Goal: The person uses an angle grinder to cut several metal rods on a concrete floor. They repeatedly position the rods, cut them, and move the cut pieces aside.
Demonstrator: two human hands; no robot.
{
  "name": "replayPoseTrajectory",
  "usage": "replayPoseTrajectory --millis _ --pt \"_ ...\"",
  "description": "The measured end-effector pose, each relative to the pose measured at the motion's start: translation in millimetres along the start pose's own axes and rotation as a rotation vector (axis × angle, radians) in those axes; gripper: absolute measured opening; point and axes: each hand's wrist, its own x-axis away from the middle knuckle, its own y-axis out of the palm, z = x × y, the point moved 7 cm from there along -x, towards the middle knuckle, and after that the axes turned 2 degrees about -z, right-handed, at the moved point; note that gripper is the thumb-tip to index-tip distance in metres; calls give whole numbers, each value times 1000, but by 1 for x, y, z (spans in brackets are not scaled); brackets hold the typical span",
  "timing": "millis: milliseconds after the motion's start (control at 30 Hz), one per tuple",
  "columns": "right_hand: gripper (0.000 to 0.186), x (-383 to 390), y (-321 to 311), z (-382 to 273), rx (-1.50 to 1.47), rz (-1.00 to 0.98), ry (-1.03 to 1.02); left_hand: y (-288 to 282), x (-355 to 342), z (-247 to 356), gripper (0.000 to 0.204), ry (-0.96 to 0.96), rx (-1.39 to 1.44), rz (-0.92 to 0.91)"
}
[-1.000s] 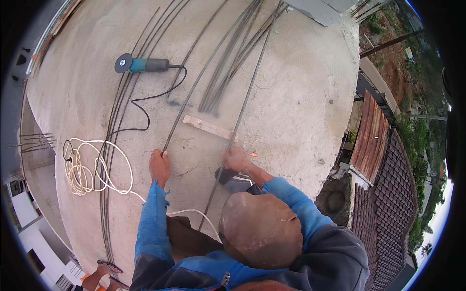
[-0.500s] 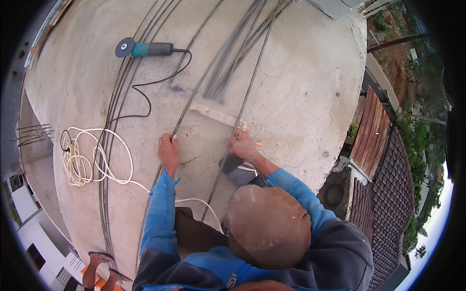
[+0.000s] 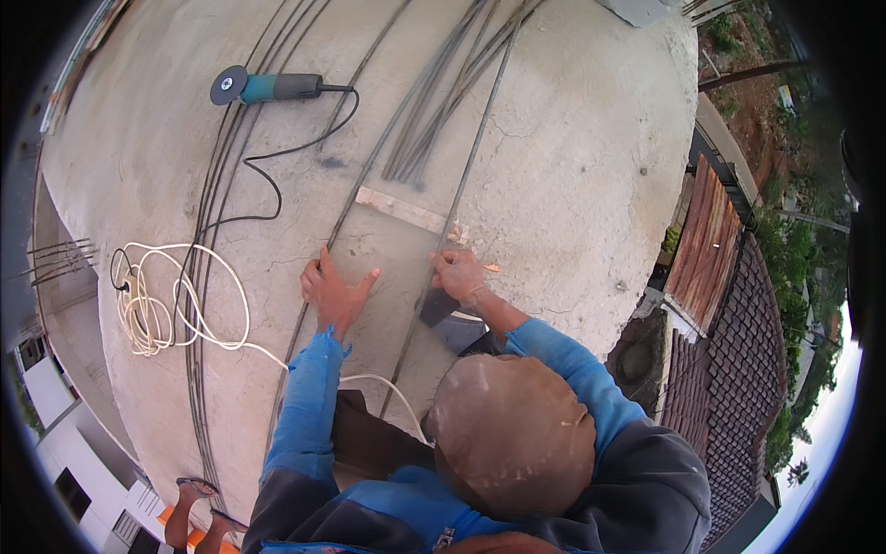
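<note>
My left hand (image 3: 337,291) is open beside a long steel rod (image 3: 353,198), thumb spread to the right and fingertips at the rod's edge. My right hand (image 3: 459,275) is closed around a second steel rod (image 3: 473,152), which runs roughly parallel to the first. A short wooden strip (image 3: 401,210) lies crosswise on the concrete just beyond my hands, between the two rods. Below my right hand sits a dark object (image 3: 452,331), partly covered by my arm and brown-clad knee (image 3: 512,434); its kind is unclear.
An angle grinder (image 3: 272,88) with a black cord rests at the far left. Nearer lies a coiled white cable (image 3: 148,314). More rods (image 3: 443,92) are bundled beyond the strip. A person's sandalled feet (image 3: 196,487) show at lower left. Rusty roofing (image 3: 704,245) lies past the slab's right edge.
My left hand has loosened from the left rod, its fingers and thumb now spread apart. My right hand keeps its hold on the other rod. The view has shifted slightly.
</note>
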Motion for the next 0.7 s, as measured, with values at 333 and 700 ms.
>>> replayPoseTrajectory --millis 333,700 --pt "48 10 -3 -24 113 0 -56 -5 19 42 163 -46 -140 -346" --pt "63 -16 -2 -21 600 -117 -238 24 23 15 168 -18 -214 -438"
